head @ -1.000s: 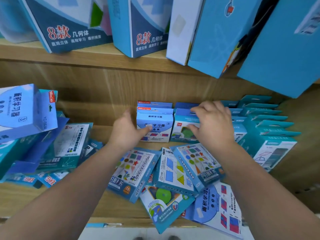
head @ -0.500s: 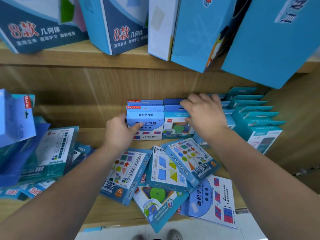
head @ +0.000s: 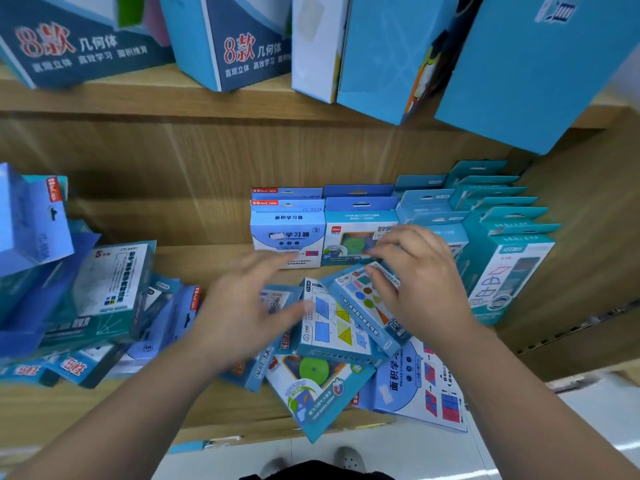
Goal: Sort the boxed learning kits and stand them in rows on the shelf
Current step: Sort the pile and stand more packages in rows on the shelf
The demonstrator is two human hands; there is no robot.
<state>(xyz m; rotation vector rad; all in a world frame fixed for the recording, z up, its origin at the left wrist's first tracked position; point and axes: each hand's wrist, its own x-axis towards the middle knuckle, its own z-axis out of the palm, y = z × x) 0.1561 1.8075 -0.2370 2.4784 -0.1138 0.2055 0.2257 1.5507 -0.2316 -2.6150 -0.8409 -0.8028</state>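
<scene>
**Both hands over the loose kits, rows standing behind**

The left hand (head: 242, 317) hovers low over the scattered pile at the front of the shelf (head: 194, 268), fingers spread and straight, holding nothing (it is heavily motion-blurred). The right hand (head: 426, 285) sits over the upper end of the coloured-shapes box (head: 360, 299), fingers half curled and thumb tip at the box's top edge; whether it actually pinches the box cannot be told.

That box lies tilted across the squares-and-triangles box (head: 329, 327), which overlaps the green-disc box (head: 315, 379) jutting past the shelf's front edge. A large flat box (head: 415, 386) lies beside these, under the right forearm.

Against the back panel, kits already stand upright in rows: the light-blue boxes (head: 287, 237), just beside them a row with a green-disc front (head: 349, 237), and to the right several rows of teal boxes (head: 512, 261). At far left, a leaning heap of boxes (head: 104, 292) is slumped and unsorted. Big blue boxes (head: 242, 43) stand on the upper shelf.
</scene>
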